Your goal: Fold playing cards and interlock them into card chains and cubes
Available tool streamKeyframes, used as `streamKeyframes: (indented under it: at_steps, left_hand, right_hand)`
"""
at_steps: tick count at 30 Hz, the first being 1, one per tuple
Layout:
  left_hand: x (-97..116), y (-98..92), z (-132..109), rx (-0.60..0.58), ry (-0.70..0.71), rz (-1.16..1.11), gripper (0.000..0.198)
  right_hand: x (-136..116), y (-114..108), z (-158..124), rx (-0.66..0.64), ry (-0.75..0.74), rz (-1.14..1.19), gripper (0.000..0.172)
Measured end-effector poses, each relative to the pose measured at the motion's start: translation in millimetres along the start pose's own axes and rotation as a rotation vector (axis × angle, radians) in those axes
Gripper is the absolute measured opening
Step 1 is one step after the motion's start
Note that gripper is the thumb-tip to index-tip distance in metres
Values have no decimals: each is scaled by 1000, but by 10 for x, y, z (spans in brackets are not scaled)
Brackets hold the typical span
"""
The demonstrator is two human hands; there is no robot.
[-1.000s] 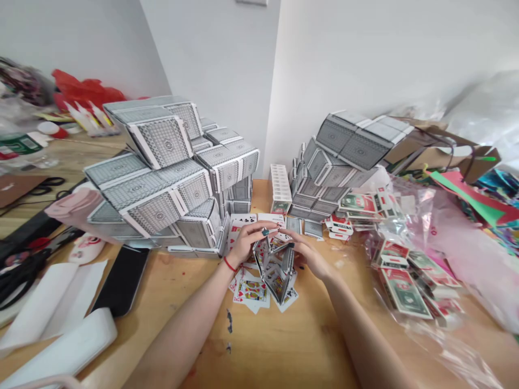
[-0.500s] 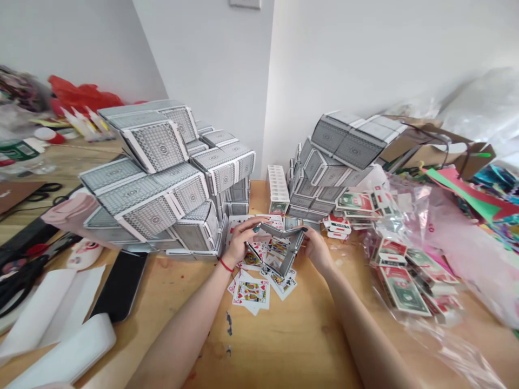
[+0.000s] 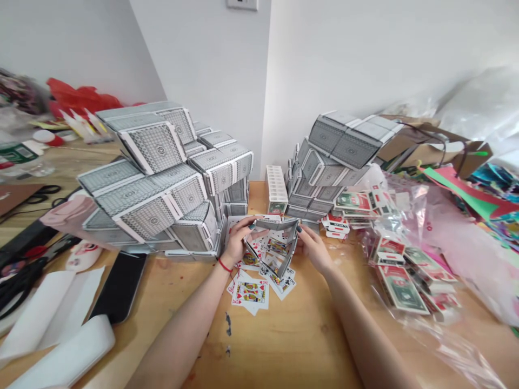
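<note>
Between my hands is an open four-sided frame of folded playing cards [image 3: 287, 258], with grey patterned sides. My left hand [image 3: 238, 242] grips its left corner, fingers along the top edge. At the right corner my right hand [image 3: 313, 246] pinches it between thumb and fingers. Through the frame's opening, loose face-up playing cards [image 3: 250, 292] show on the table beneath, kings among them. Blocks built from folded cards [image 3: 162, 197] are stacked to the left, and a second stack of card blocks [image 3: 344, 140] rises on the right.
Card boxes [image 3: 403, 289] lie on clear plastic at the right. A row of white boxes [image 3: 276, 186] stands at the back. On the left are a black phone [image 3: 120, 286], white paper [image 3: 60, 302], a mouse [image 3: 83, 255] and black scissors [image 3: 24, 281]. A paper bag [image 3: 438, 146] sits behind.
The card frame has widened from a pinched, bent shape to a squarer one. My right hand has shifted slightly left and its fingers have moved on the corner.
</note>
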State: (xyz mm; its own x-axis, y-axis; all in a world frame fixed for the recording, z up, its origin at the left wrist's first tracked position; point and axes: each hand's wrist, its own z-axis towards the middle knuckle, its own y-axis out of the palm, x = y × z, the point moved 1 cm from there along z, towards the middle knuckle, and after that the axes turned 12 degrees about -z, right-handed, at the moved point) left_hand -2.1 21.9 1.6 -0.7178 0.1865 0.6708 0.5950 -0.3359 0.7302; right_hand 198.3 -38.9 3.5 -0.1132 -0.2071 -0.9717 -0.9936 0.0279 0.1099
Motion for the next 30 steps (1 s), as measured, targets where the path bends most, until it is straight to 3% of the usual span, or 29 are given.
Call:
streamKeyframes:
  at_steps: [7,16,24,30]
  left_hand:
    - [-24,-69,24,5,42,2,29]
    - [-6,-58,14,33,58,13,30]
    - [22,-74,14,90,120,-13,27]
    - [41,-53,-16,-1,-8,43,30]
  right_hand:
    - [-33,35,-65,-128,65,34,67]
    - [-54,75,-86,-160,70,88,58]
    - [-80,-53,-87,-253,54,74,58]
    - [-54,-152,-113,-392,62,67,56]
